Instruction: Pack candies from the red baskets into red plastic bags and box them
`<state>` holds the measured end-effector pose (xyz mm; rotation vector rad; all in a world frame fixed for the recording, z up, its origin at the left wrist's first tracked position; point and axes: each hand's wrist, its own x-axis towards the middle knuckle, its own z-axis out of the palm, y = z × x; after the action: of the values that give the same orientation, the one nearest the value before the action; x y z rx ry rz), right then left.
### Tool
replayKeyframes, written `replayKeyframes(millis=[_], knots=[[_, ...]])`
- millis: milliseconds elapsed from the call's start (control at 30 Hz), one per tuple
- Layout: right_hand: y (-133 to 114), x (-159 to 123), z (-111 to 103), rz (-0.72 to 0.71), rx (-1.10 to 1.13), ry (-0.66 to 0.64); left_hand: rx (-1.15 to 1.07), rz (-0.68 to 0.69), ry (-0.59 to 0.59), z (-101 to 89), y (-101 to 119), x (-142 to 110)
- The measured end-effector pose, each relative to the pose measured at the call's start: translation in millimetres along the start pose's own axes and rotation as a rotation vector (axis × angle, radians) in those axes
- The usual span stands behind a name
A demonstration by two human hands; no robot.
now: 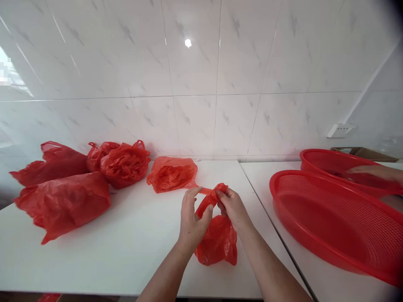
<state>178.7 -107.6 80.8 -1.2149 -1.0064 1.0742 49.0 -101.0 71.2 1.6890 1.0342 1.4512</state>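
I am holding a thin red plastic bag (217,243) at the white table (141,251), and its long axis is running from the baggy bulge nearest me to the gathered neck, which is pointing away toward the tiled wall (195,126) and leaning slightly right. The film is looking glossy, crinkled and partly see-through, bunching into tight folds at the neck and swelling into a soft pouch. My right hand (230,204) is pinching the top of the neck between thumb and fingers, so the pouch is hanging nearer me and a little to its left. My left hand (192,220) is curving with thumb and fingers wide apart, the neck showing between them; I cannot tell whether it is touching. A flat red strip (205,191) is stretching from beside the neck toward a crumpled red bundle (173,176) farther off
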Motion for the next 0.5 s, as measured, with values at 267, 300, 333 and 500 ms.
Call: replayKeyframes(millis=[267, 300, 333, 500], knots=[[0.4, -4.0, -7.6, 0.004, 0.099, -0.138, 0.177, 0.165, -0.173, -0.4, -5.6, 7.7], [0.7, -5.2, -9.0, 0.014, 0.135, -0.171, 0.122, 0.104, -0.159, -0.1, -6.3, 7.8], [1.4, -6.2, -10.6, 0.025, 0.185, -0.2, 0.06, 0.043, -0.146, 0.1, -6.9, 7.5], [6.4, -9.8, -18.0, 0.038, 0.327, -0.3, -0.148, -0.175, -0.134, -3.1, -10.3, 7.8]])
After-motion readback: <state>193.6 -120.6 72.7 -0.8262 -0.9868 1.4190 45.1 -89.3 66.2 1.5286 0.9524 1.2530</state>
